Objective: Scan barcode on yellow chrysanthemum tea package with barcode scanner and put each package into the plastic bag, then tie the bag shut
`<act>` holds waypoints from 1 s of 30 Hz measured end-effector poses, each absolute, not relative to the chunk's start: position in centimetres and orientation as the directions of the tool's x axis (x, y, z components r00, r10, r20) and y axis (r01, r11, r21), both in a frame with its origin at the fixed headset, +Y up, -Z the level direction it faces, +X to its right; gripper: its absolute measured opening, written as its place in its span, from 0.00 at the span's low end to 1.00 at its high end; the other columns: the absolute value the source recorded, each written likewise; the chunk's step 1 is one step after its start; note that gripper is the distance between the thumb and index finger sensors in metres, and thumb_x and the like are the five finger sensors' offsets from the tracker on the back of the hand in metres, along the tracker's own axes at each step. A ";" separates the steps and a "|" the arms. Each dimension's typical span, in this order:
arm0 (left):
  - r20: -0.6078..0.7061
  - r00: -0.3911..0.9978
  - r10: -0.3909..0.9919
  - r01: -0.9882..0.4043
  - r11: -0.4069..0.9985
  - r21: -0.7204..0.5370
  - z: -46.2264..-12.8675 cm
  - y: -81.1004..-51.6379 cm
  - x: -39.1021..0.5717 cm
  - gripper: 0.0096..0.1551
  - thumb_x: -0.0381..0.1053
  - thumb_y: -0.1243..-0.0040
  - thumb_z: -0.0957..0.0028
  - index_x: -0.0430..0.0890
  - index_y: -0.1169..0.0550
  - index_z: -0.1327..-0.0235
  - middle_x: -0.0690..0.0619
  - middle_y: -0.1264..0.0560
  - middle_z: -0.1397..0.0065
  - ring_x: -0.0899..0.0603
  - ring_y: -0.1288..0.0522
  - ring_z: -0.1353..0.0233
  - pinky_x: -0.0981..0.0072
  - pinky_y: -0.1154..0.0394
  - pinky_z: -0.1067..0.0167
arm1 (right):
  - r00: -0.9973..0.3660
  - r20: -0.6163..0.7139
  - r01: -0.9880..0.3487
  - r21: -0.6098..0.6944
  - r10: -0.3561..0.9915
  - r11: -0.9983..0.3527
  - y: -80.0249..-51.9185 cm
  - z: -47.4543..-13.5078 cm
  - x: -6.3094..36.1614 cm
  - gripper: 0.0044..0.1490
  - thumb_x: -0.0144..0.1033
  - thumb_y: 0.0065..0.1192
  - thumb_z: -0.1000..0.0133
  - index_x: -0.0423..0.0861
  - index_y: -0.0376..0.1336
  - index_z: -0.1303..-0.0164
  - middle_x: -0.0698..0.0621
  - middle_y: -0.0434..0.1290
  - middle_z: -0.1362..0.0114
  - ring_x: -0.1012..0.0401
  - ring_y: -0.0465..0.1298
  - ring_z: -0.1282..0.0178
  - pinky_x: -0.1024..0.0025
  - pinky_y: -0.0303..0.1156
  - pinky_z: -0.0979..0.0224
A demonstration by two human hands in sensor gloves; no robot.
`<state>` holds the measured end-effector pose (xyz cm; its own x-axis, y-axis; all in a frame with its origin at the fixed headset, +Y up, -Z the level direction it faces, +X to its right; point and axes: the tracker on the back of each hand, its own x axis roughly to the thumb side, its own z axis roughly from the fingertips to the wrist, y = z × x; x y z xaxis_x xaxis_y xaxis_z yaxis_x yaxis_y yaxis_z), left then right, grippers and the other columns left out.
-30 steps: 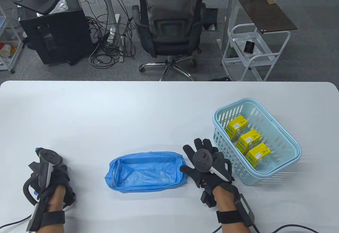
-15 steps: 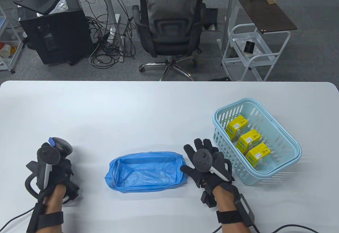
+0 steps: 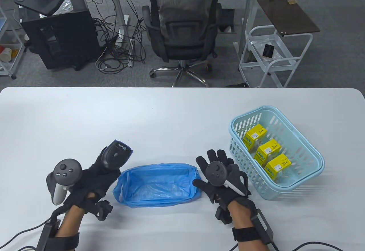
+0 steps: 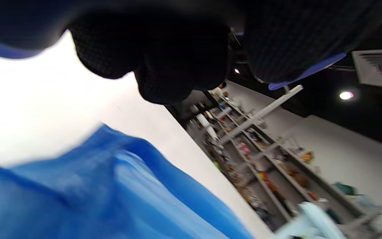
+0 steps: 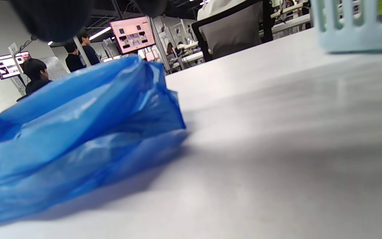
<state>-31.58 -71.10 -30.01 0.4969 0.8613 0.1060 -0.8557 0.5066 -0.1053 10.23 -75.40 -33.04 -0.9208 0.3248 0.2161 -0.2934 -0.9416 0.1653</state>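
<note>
Table (image 3: pixel 171 114): white top, wide bare room across the far and left parts; all the work sits along the near half.
Basket (image 3: pixel 313 165): pale blue, slotted walls, near the right edge; it corrals the stock within reach of the right hand.
Plastic bag (image 3: pixel 156 186): blue, lying between the two hands with its mouth spread upward, likely so packages can drop straight in; nothing is inside it.
Tea packages (image 3: pixel 268 150): three yellow boxes in a row inside the basket, none scanned or bagged by the look of it.
Left hand (image 3: pixel 88 181): fingers curled round the barcode scanner (image 3: pixel 115 155), whose head points far-right, just beside the bag's left rim.
Right hand (image 3: pixel 221 176): fingers spread flat, holding nothing, resting between the bag's right end and the basket's near-left wall; a short reach right clears the basket rim.
</note>
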 end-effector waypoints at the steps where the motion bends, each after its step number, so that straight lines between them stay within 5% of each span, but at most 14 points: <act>1: 0.113 0.446 0.888 -0.879 0.458 -0.132 -30.0 -71.0 -31.5 0.49 0.58 0.29 0.56 0.54 0.44 0.27 0.61 0.21 0.38 0.47 0.14 0.47 0.53 0.18 0.47 | -0.921 0.217 -0.290 0.167 0.323 -0.942 -75.5 -33.0 10.1 0.51 0.67 0.53 0.58 0.62 0.43 0.26 0.45 0.37 0.16 0.39 0.34 0.18 0.32 0.38 0.20; 10: 0.120 0.210 0.970 -0.935 0.235 -0.265 -29.8 -70.6 -31.1 0.45 0.61 0.29 0.56 0.54 0.38 0.29 0.61 0.19 0.44 0.48 0.14 0.53 0.52 0.18 0.50 | -0.922 0.261 -0.260 0.133 0.287 -0.956 -74.5 -32.9 8.9 0.53 0.67 0.53 0.58 0.60 0.40 0.25 0.45 0.36 0.16 0.39 0.34 0.18 0.32 0.38 0.21; 17: 0.121 0.212 0.970 -0.930 0.238 -0.280 -29.9 -70.7 -31.0 0.44 0.61 0.30 0.56 0.53 0.37 0.29 0.61 0.19 0.44 0.48 0.14 0.53 0.52 0.18 0.50 | -0.851 0.277 -0.450 0.056 0.447 -0.891 -66.8 -34.2 8.3 0.55 0.68 0.53 0.57 0.58 0.38 0.24 0.44 0.34 0.16 0.38 0.33 0.18 0.32 0.38 0.20; 21: 0.121 0.233 0.965 -0.921 0.258 -0.291 -30.0 -70.8 -30.8 0.44 0.61 0.30 0.56 0.53 0.37 0.29 0.61 0.19 0.43 0.47 0.14 0.53 0.52 0.18 0.50 | -0.911 0.130 -0.408 -0.135 0.392 -0.903 -59.7 -36.8 11.0 0.55 0.68 0.52 0.57 0.58 0.38 0.24 0.44 0.34 0.16 0.38 0.35 0.18 0.32 0.40 0.20; 24: 0.119 0.236 0.965 -0.918 0.261 -0.297 -30.0 -70.9 -30.6 0.44 0.61 0.30 0.56 0.53 0.37 0.29 0.61 0.19 0.43 0.47 0.14 0.53 0.52 0.18 0.50 | -0.945 -0.056 -0.311 -0.156 0.322 -0.938 -57.1 -39.5 14.3 0.54 0.67 0.53 0.56 0.58 0.41 0.24 0.43 0.37 0.15 0.38 0.38 0.17 0.32 0.42 0.20; 30: 0.119 0.224 0.967 -0.916 0.250 -0.313 -30.0 -70.8 -30.6 0.44 0.61 0.30 0.56 0.53 0.37 0.29 0.61 0.19 0.43 0.47 0.14 0.52 0.52 0.18 0.50 | -0.934 -0.349 -0.133 0.149 0.073 -0.980 -59.6 -44.0 19.5 0.50 0.63 0.58 0.56 0.57 0.46 0.25 0.43 0.41 0.16 0.37 0.42 0.17 0.34 0.44 0.20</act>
